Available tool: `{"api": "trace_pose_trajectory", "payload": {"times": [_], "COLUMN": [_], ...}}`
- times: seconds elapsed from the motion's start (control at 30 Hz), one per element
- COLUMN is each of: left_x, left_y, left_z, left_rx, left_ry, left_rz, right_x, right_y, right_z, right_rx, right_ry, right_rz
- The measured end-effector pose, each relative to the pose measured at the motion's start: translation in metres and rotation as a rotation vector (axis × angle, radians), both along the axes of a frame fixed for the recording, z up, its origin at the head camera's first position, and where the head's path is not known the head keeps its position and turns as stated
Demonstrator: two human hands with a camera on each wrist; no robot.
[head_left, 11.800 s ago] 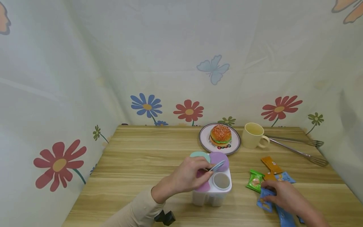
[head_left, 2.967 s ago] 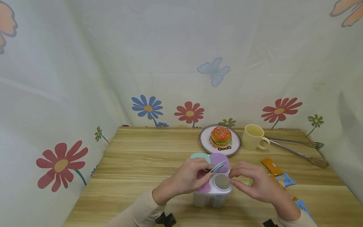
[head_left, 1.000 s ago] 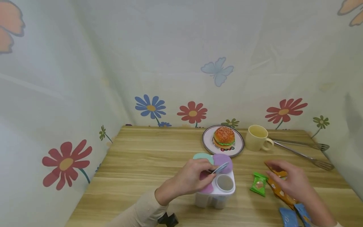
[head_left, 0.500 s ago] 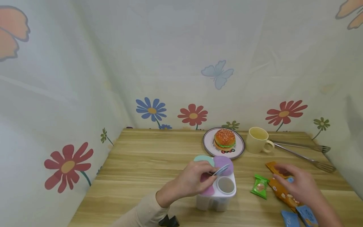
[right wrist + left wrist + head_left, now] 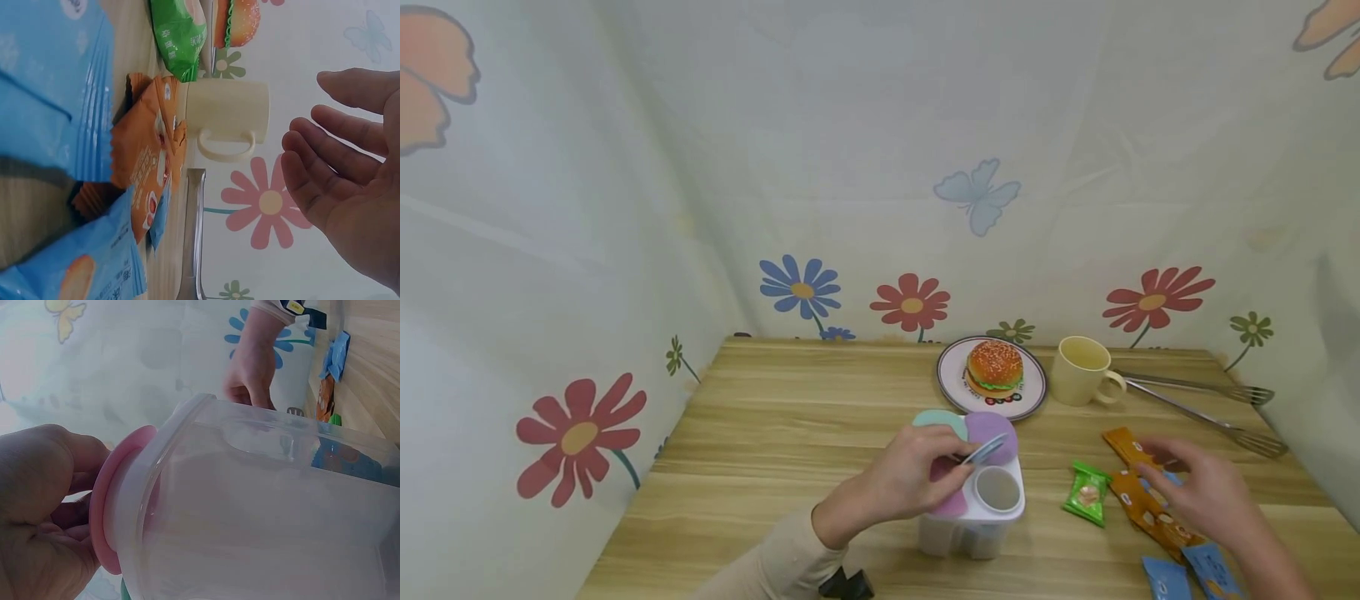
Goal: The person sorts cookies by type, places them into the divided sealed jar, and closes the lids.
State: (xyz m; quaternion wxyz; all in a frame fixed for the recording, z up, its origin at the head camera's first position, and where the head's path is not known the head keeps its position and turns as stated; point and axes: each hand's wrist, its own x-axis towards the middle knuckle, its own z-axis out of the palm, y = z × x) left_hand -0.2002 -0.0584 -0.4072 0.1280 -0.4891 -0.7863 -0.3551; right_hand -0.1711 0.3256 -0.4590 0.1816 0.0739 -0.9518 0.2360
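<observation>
My left hand (image 5: 898, 477) pinches a light blue round lid (image 5: 990, 447) over a white-topped clear container (image 5: 936, 535), beside its uncovered round opening (image 5: 997, 489). Teal, purple and pink lids cover the other compartments. Through the clear wall in the left wrist view shows a blue snack packet (image 5: 347, 461) inside. To the right, my right hand (image 5: 1213, 493) hovers above orange snack packets (image 5: 1153, 512), fingers loosely bent and holding nothing. The right wrist view shows its palm (image 5: 359, 219) bare. A green packet (image 5: 1086, 494) lies between container and right hand.
Blue packets (image 5: 1212, 571) lie near the front right. Behind the container stand a plate (image 5: 951, 385) with a toy burger (image 5: 995, 367) and a yellow mug (image 5: 1078, 375). Two metal utensils (image 5: 1202, 412) lie at the back right. A flowered curtain (image 5: 850, 192) closes off the back.
My right hand gripped a blue packet at first, then was at the container's opening; now it is back over the orange packets without it. My left hand has kept hold of the lid.
</observation>
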Motion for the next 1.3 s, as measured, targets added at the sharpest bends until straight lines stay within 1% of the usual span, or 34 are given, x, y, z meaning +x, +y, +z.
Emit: {"api": "trace_pose_trajectory", "payload": {"times": [0.1,0.27,0.33,0.47,0.57,0.83,1.03,1.3], "left_x": [0.0,0.001,0.001,0.002,0.002,0.002,0.002,0.002], "left_y": [0.0,0.002,0.002,0.001,0.001,0.0,0.0,0.001], "left_z": [0.001,0.002,0.002,0.001,0.001,0.003,0.003,0.002], "left_rx": [-0.003,0.008,0.009,0.003,0.0,-0.016,-0.011,-0.03], "left_ry": [-0.002,-0.045,-0.054,-0.04,-0.038,-0.077,-0.077,-0.086], "left_rz": [0.001,0.0,0.001,0.007,0.006,0.012,0.015,0.026], "right_x": [0.001,0.0,-0.001,-0.001,-0.002,-0.002,-0.002,-0.001], "right_y": [0.003,0.01,0.013,0.016,0.017,0.022,0.027,0.039], "right_z": [0.0,0.0,0.001,0.002,0.0,-0.006,-0.009,-0.012], "right_rx": [0.006,0.022,0.03,0.062,0.082,0.096,0.099,0.115], "right_ry": [-0.027,-0.073,-0.114,-0.211,-0.25,-0.271,-0.292,-0.369], "right_rz": [-0.001,-0.002,-0.008,-0.026,-0.039,-0.056,-0.045,-0.06]}}
